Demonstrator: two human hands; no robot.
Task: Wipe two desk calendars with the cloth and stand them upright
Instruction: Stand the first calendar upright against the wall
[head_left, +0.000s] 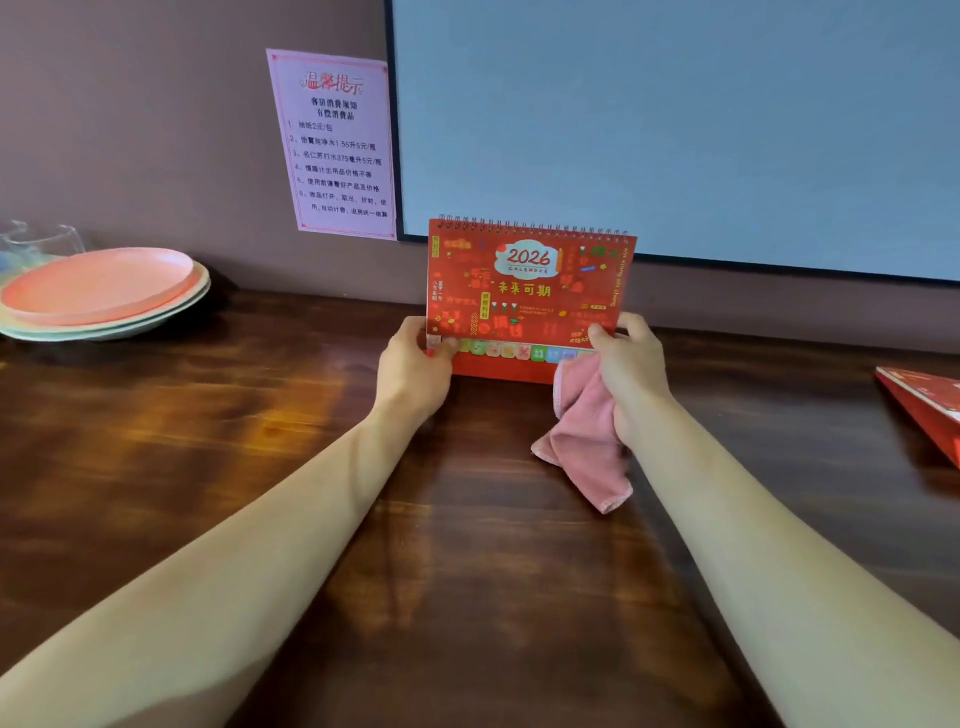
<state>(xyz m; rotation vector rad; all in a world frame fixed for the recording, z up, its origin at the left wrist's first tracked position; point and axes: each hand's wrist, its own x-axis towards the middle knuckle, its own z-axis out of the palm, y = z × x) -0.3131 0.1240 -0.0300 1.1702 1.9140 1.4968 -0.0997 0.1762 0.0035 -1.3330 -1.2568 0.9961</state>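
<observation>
A red 2026 desk calendar (527, 291) with a spiral top stands upright on the dark wooden desk (260, 441), near the back wall. My left hand (413, 366) grips its lower left corner. My right hand (631, 371) pinches the lower right corner while holding a pink cloth (589, 436), which hangs down onto the desk. A second red calendar (927, 405) lies flat at the right edge of the view, partly cut off.
A stack of plates (101, 293), pink on top, sits at the back left with a clear glass item (39, 241) behind it. A printed notice (340, 145) is stuck to the wall. A large pale screen (675, 119) fills the wall behind the calendar.
</observation>
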